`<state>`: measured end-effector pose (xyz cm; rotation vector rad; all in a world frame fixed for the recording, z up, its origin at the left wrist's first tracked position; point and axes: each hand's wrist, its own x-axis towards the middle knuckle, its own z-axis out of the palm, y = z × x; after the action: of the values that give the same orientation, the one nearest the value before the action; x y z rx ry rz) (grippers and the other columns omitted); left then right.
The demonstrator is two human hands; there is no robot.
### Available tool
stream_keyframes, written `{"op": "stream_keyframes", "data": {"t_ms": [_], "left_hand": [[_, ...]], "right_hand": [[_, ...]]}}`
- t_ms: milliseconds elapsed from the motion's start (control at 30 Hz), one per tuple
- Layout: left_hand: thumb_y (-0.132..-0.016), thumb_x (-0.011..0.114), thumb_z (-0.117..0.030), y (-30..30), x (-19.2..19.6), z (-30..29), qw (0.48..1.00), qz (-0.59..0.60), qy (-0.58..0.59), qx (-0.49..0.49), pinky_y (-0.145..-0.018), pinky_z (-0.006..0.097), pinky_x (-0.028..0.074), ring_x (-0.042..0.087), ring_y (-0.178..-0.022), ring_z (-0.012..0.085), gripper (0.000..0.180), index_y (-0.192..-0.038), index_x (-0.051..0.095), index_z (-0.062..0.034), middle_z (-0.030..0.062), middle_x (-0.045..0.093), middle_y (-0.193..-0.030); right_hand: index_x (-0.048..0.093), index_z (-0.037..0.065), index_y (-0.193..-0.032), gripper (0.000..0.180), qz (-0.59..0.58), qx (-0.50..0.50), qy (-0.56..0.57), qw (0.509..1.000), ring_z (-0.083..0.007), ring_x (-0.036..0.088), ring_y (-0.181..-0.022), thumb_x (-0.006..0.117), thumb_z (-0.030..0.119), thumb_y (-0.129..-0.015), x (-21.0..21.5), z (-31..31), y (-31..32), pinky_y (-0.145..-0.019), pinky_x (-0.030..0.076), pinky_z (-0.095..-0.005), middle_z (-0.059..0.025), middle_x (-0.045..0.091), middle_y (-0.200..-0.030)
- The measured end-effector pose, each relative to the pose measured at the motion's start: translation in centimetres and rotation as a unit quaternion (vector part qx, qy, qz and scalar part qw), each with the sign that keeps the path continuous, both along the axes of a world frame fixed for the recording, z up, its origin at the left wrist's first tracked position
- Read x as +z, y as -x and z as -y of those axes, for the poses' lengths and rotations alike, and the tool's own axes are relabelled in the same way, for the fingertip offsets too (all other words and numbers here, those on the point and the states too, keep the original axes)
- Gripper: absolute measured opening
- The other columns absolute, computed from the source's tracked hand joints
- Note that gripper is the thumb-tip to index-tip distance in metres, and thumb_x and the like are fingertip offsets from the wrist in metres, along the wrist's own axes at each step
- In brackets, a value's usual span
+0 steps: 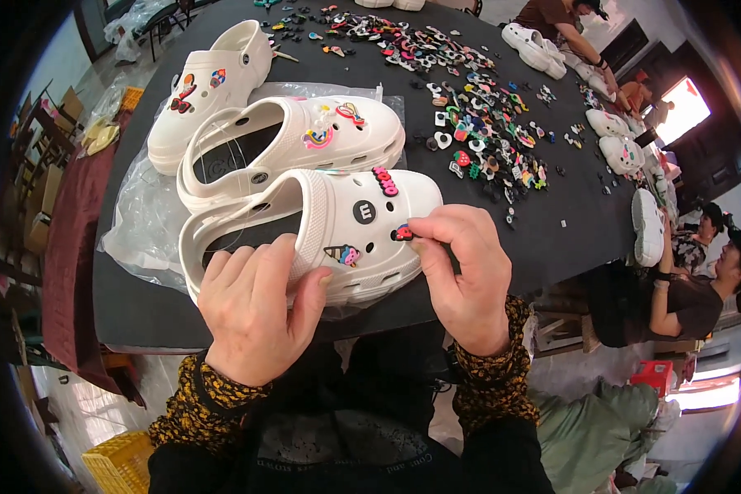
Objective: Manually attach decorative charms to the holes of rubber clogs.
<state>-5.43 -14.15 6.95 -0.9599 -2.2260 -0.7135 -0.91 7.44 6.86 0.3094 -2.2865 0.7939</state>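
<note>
My left hand [251, 309] grips the near side of a white clog [337, 218] lying at the front of the black table [552, 239]. My right hand [461, 267] pinches a small red and dark charm [403, 233] against the clog's top. That clog carries a pink charm, a black round charm and an ice-cream cone charm [343, 254]. A second white clog [305, 140] with rainbow charms lies just behind it, and a third [210, 86] further back left.
A clear plastic bag [144, 218] lies under the clogs. Several loose colourful charms [477, 123] are scattered over the table's middle and far part. More white clogs [622, 140] line the right edge, where other people sit. A yellow crate [119, 465] stands at lower left.
</note>
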Motion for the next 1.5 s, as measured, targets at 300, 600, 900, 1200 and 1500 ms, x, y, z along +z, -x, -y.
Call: {"op": "stream_keyframes", "data": {"t_ms": [300,600,900,1200,1500], "left_hand": [[-0.073,0.075,-0.012,0.2,0.0,0.0,1.0,0.006,0.003,-0.003,-0.056,0.035,0.035,0.049,-0.056,0.0233,0.033,-0.098,0.059,0.0025,0.0068,0.053,-0.066],[-0.074,0.075,-0.012,0.2,-0.2,0.0,1.0,0.001,0.003,-0.004,-0.055,0.035,0.034,0.049,-0.056,0.0232,0.034,-0.1,0.059,0.0033,0.0068,0.053,-0.066],[-0.072,0.075,-0.011,0.2,-0.2,-0.1,1.0,-0.002,0.005,-0.002,-0.055,0.035,0.034,0.048,-0.055,0.0236,0.035,-0.099,0.059,0.0038,0.0072,0.052,-0.066],[-0.07,0.074,-0.006,0.0,0.2,-0.1,0.999,0.028,0.003,-0.026,-0.054,0.034,0.034,0.048,-0.053,0.0237,0.029,-0.094,0.059,0.0023,0.0071,0.052,-0.066],[-0.071,0.072,-0.003,-0.1,0.6,-0.1,0.998,0.049,0.005,-0.049,-0.053,0.034,0.032,0.047,-0.052,0.0234,0.023,-0.09,0.06,0.0013,0.0066,0.052,-0.065]], "right_hand": [[0.062,0.008,-0.095,0.025,-0.009,0.003,0.028,1.0,-0.0248,0.054,-0.082,0.07,-0.003,-0.074,-0.5,0.1,0.7,-0.075,0.04,-0.0346,-0.0065,0.059,-0.091],[0.061,0.01,-0.095,0.029,-0.047,-0.022,-0.084,0.995,-0.0244,0.054,-0.085,0.072,0.0,-0.069,-0.4,0.4,0.5,-0.079,0.039,-0.0375,-0.0041,0.057,-0.095],[0.064,0.005,-0.096,0.031,-0.086,-0.053,-0.194,0.976,-0.0219,0.054,-0.085,0.07,0.002,-0.066,-0.6,1.0,0.0,-0.081,0.04,-0.0384,-0.0036,0.056,-0.096],[0.065,-0.003,-0.105,0.036,-0.029,-0.047,-0.237,0.97,-0.022,0.055,-0.092,0.065,0.005,-0.07,-0.2,1.2,-1.8,-0.088,0.04,-0.0412,-0.0079,0.057,-0.102],[0.065,-0.002,-0.111,0.043,0.036,-0.05,-0.252,0.966,-0.0241,0.054,-0.095,0.064,-0.002,-0.068,0.1,2.0,-2.3,-0.093,0.039,-0.0444,-0.0082,0.057,-0.104]]}}
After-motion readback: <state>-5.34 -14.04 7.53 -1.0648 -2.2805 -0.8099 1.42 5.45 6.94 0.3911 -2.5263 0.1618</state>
